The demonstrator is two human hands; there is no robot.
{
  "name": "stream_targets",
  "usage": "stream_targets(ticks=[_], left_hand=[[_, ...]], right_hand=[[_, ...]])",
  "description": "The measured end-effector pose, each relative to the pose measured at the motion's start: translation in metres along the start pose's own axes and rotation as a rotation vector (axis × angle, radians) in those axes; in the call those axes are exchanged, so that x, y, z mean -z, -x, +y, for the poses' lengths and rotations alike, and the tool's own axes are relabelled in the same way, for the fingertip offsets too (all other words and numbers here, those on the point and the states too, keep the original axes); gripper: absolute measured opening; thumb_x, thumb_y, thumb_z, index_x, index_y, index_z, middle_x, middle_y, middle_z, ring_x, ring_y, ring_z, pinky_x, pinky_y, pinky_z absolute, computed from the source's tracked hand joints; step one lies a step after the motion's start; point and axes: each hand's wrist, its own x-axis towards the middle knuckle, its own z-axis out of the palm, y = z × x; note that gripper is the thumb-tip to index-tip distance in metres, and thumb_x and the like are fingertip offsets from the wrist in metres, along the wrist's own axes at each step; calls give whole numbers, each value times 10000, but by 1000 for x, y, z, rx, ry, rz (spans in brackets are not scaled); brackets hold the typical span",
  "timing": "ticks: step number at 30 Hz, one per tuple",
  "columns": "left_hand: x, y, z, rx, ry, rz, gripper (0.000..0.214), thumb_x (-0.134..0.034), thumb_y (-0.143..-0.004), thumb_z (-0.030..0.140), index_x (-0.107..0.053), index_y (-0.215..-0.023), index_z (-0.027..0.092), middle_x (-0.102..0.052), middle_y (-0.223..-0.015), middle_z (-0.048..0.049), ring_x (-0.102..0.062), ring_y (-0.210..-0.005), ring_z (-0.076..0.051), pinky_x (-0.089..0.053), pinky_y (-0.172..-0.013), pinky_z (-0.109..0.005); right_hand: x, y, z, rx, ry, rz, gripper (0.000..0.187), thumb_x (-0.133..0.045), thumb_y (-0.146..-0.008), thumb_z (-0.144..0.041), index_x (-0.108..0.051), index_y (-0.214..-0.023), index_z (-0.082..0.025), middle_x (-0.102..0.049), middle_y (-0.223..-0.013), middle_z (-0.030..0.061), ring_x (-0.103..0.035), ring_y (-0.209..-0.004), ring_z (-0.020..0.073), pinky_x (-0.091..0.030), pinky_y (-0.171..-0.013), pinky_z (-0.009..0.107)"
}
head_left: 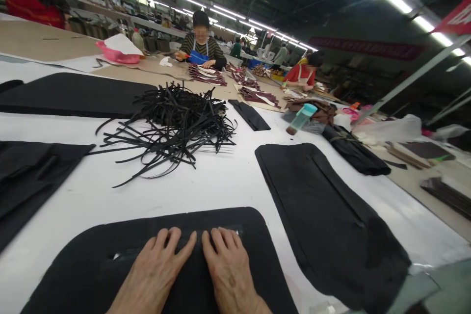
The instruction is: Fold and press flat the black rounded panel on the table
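My left hand [154,272] and my right hand [228,267] lie side by side, palms down, on a black fabric panel [239,225] at the near edge of the white table [228,181]. The fingers of both are stretched flat and press on the cloth; neither holds anything. A narrow slit in the panel shows just ahead of the fingertips. A second black panel [324,216] lies flat to the right. Beyond my hands is a loose heap of thin black strips [176,122].
More black pieces lie at the left [25,176] and far left [73,93]. A teal-capped bottle [301,117] and a folded black bundle [353,152] sit at the right. Two seated people [201,49] work on maroon pieces at the far end. A pink basin [117,54] stands behind.
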Motion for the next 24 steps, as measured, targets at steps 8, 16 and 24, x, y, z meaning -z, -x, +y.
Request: stream_targets(ticks=[8, 16, 24], left_hand=[[-45, 21, -27, 3, 84, -58, 725, -274, -719, -99, -426, -1314, 286, -537, -1293, -97, -509, -1167, -270, -477, -928, -440], [-48, 48, -49, 110, 87, -67, 672, -242, -751, -127, -470, -1275, 225, -550, -1283, -73, -505, -1175, -198, -436, -1002, -350], [-11, 56, -69, 184, 182, -140, 689, -197, -742, -135, -522, -1242, 210, -563, -1270, -47, -506, -1171, -184, -421, -1020, -339]], right_hand=[[13, 13, 29, -127, -42, -11, 366, -559, -737, 1, -590, -1081, -121, -605, -957, 74, -540, -869, 220, -462, -809, 327], [20, 16, 43, -226, -79, -19, 424, -439, -735, 88, -620, -1024, -164, -601, -939, 63, -531, -872, 226, -435, -824, 334], [14, 22, 46, -138, -19, 3, 435, -445, -740, 73, -615, -1082, -134, -618, -1019, 84, -523, -918, 250, -409, -847, 377]])
